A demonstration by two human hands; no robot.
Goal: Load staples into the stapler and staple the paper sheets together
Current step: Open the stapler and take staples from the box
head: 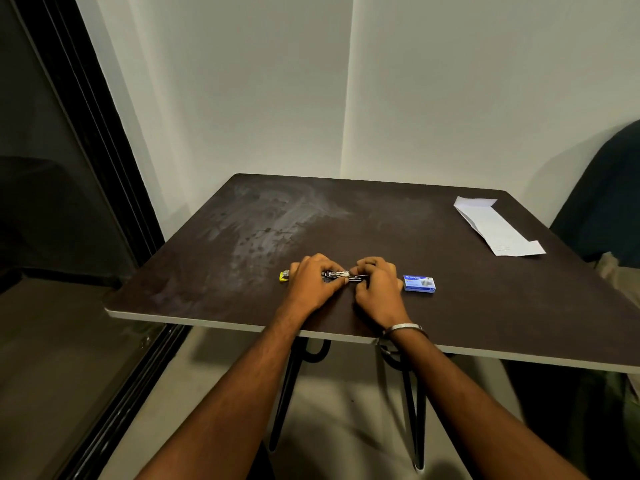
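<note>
Stapler: small metal-and-black stapler (341, 276) with a yellow end, lying on the dark brown tabletop (450, 306) near the front edge, pretty much dead centre in front of the person.
Long axis: ran left to right across the view, yellow tip poking out past the left hand, shiny metal channel showing in the gap between the two hands.
Left hand: the left hand (313, 284) was curled over the yellow-end half, fingers closed around the body, so it looked like the one pinning it down.
Right hand: the right hand (375, 289), silver bangle on the wrist, was bunched at the other end with fingertips pinched on the metal part. Couldn't tell if there was a strip of staples in that pinch, way too small.
Which hand is nearer: honestly both were on it, one per end, no reaching needed.
Step, my guess: still the loading bit, magazine looked opened up, so anything going in has to line up with that left-right channel.
Staple box: little blue cardboard box of staples (419, 284) sat just beside the right hand, on its right.
Paper: white folded paper sheets (495, 226) were lying way off at the far right corner, well apart from everything, untouched by either hand.
</note>
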